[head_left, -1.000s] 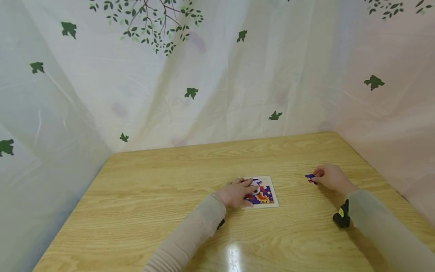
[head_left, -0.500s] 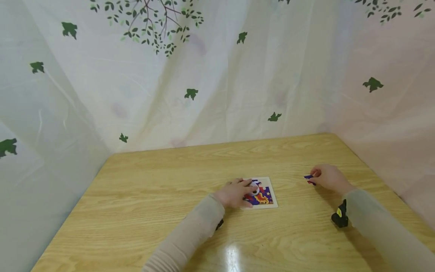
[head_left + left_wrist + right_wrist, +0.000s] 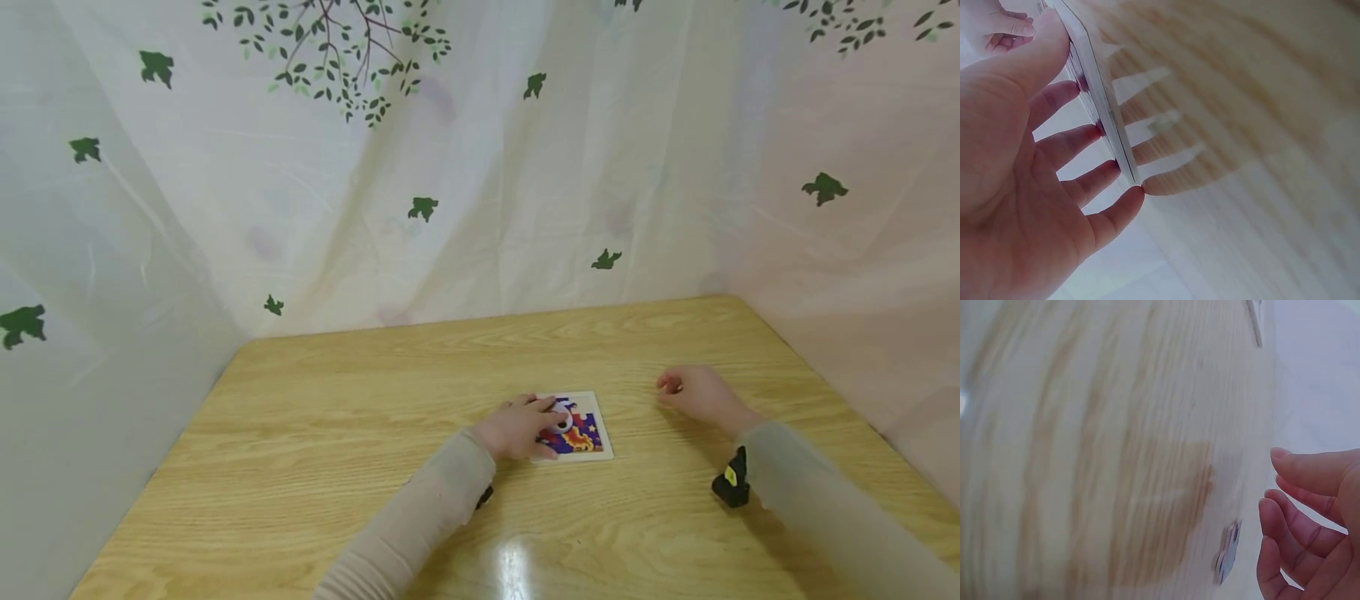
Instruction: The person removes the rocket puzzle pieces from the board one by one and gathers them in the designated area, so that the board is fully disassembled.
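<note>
My left hand [image 3: 521, 427] rests with spread fingers on a small jigsaw puzzle in a pale frame [image 3: 607, 450]. Its picture shows purple, red and yellow, with a white round shape partly under the fingers. Edge-on in the left wrist view, the puzzle board [image 3: 1105, 112] has the thumb and fingertips along its face. To the right, my right hand [image 3: 703, 395] is just over the table, fingers loosely bent. In the right wrist view its thumb and fingers [image 3: 1304, 540] are apart, nothing between them. Close by on the table lies a thin puzzle piece [image 3: 1229, 553], hidden in the head view.
The wooden table [image 3: 337, 433] reaches back to a pale curtain [image 3: 480, 150] printed with leaves and birds. Curtain also hangs along the left and right sides. A black wrist camera [image 3: 731, 482] sits under the right sleeve.
The right hand has moved slightly left, and the purple puzzle piece earlier pinched in its fingertips has left them. The left hand stays on the puzzle.
</note>
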`<state>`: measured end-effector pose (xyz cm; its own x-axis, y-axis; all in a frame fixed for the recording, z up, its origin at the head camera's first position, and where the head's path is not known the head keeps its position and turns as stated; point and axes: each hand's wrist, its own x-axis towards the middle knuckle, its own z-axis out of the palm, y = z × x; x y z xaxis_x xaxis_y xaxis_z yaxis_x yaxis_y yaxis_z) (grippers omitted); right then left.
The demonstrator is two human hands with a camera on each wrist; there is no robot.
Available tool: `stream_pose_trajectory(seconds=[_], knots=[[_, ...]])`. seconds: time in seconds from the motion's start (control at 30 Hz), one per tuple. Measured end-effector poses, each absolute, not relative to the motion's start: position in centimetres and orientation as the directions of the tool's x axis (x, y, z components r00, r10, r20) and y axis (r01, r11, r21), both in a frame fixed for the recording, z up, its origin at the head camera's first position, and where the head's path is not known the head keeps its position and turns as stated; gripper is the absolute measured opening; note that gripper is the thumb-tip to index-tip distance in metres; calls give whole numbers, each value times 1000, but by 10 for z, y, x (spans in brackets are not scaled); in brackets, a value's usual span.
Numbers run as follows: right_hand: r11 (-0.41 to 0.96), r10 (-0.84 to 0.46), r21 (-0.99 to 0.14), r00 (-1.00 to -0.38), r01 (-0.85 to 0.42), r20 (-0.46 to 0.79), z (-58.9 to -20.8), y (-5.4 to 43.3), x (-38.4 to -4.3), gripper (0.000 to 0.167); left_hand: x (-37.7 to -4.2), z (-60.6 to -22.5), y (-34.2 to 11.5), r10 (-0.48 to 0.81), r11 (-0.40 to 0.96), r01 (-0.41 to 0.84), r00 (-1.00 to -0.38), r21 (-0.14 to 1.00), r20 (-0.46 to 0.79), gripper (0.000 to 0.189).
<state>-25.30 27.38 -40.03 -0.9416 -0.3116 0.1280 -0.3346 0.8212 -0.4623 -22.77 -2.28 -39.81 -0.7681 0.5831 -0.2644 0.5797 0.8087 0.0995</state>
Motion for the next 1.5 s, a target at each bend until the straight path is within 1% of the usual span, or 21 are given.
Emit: stream_pose_trajectory(seconds=[0.23, 0.6, 0.83, 1.03, 1.2, 1.4, 1.5], knots=[[806, -325, -494, -941, -326, 90, -397, 254, -252, 19, -228, -398, -23, 589, 804, 587, -766, 94, -256, 64], [777, -320, -550, -945, -306, 75, -405, 228, -253, 17, -226, -395, -24, 583, 809, 578, -766, 105, -271, 64], [761, -295, -597, -955, -254, 31, -402, 216, -252, 19, -227, -395, -23, 588, 806, 582, -763, 109, -270, 63], [765, -299, -589, -954, -260, 32, -405, 208, -256, 17, -227, -395, -23, 593, 802, 587, -760, 111, -266, 63], [770, -303, -587, -953, -249, 7, -405, 201, -257, 18, -228, -396, -23, 605, 793, 598, -753, 116, -258, 61], [748, -348, -597, -937, -291, 21, -403, 191, -258, 17, -229, -397, -23, 639, 766, 635, -736, 99, -224, 59], [747, -363, -590, -932, -307, 25, -403, 186, -258, 16, -229, -397, -24, 645, 762, 638, -732, 110, -219, 58]])
